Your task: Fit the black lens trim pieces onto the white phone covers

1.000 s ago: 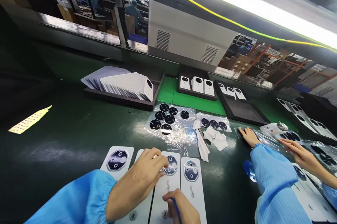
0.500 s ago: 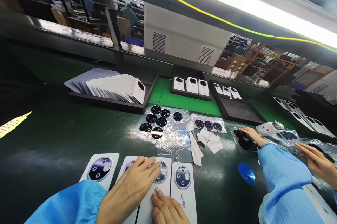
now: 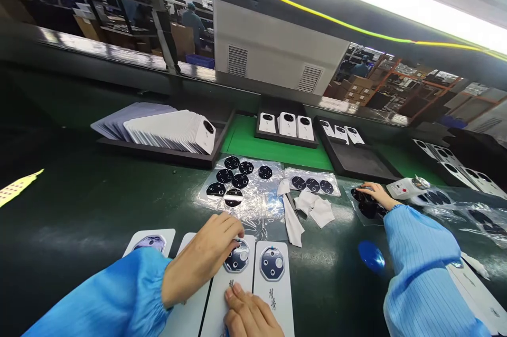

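White phone back panels with black octagonal camera plates lie in a row before me. My left hand [image 3: 209, 252] reaches over one panel [image 3: 216, 300], fingers bent and bunched with the thumb at the top edge of its camera plate [image 3: 237, 258]. What is between those fingertips is hidden. Lower on this panel, my right hand [image 3: 251, 311] lies with its fingers flat beside the dark lettering; a bit of blue shows under it. To the right is another panel [image 3: 273, 289] with a small blue tab above its plate. My left arm partly covers a further panel [image 3: 168, 236].
Behind my hands, loose black octagonal plates [image 3: 224, 176] lie on clear film, near white cloths [image 3: 321, 212]. A blue disc [image 3: 371, 256] lies rightward. A co-worker's hand [image 3: 378, 195] touches black plates. Stacked panels fill a black tray [image 3: 158, 150]; a white bottle [image 3: 406, 187] stands far right.
My left hand has lifted slightly and its fingers have curled to the camera plate's top edge, uncovering the plate. My right hand stays put. One of the co-worker's hands has left view.
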### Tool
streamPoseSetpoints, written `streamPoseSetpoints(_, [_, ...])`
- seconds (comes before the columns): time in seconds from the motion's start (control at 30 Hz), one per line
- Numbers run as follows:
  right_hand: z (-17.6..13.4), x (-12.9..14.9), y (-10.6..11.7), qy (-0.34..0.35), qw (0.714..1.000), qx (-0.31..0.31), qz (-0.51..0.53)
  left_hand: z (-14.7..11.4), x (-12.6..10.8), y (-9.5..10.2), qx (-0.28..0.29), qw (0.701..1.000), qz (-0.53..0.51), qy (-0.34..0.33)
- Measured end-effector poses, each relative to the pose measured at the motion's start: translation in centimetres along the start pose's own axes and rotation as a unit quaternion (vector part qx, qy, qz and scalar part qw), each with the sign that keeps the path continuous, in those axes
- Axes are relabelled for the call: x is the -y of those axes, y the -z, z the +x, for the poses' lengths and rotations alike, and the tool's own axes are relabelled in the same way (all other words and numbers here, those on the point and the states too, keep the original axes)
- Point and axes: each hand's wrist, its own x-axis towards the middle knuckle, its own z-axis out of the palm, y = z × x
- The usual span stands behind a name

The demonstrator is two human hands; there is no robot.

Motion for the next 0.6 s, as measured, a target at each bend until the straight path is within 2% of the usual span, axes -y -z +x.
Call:
streamPoseSetpoints(0.17, [0.7,0.4,-0.4,-0.001,1.0,-0.026,0.005,1.4,0.9,-0.9,0.053,0.998,-0.045,0.007])
streamPoseSetpoints(0.3, [0.6,0.4,0.0,-0.01,1.0,-0.02,0.004,1.9,1.4,-1.0,0.073,0.996,-0.044,0.001])
streamPoseSetpoints(0.5, [-0.4,-0.8,2.2,0.04,0.985,0.166,-0.007,2.3,1.1,-0.7,0.095,0.995,-0.021,-0.012])
streamPoseSetpoints(0.6, [-0.7,-1.4,2.9,0.022,0.977,0.207,0.035,2.1,0.4,-0.2,0.111,0.993,-0.004,-0.025])
